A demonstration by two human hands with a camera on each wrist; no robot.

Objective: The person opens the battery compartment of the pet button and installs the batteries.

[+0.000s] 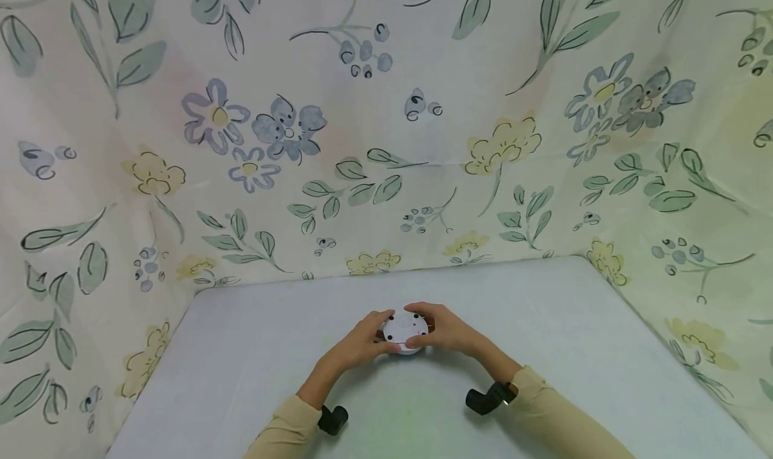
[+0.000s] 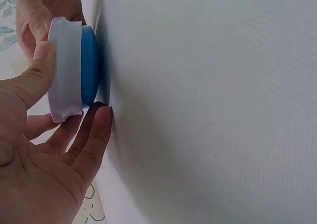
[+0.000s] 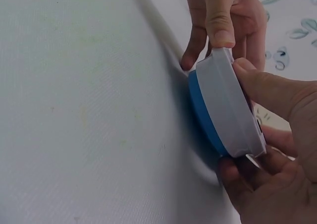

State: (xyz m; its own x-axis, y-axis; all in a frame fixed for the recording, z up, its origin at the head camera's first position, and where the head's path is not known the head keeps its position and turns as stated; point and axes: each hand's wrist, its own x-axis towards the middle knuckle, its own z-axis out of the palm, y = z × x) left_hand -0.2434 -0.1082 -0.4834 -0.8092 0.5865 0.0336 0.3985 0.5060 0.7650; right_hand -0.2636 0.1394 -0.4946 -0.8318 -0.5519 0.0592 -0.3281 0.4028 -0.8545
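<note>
A round white plastic device (image 1: 406, 331) with a cluster of small holes and several black dots on its face is held just at the table top. Its underside is a blue disc (image 2: 89, 65), seen edge-on in both wrist views. My left hand (image 1: 364, 340) grips one side, thumb on the face and fingers curled round the rim. On the opposite side my right hand (image 1: 448, 329) holds it likewise, its thumb (image 3: 267, 90) pressing the face edge. Both hands' lower fingertips reach down beside the blue part, close to the table. What exactly the device is, I cannot tell.
A white-covered table (image 1: 253, 378) spreads around the hands. Behind it and at both sides hangs a floral curtain (image 1: 386, 110). Black wrist cameras sit on the left wrist (image 1: 333, 420) and the right wrist (image 1: 490, 398), low over the table.
</note>
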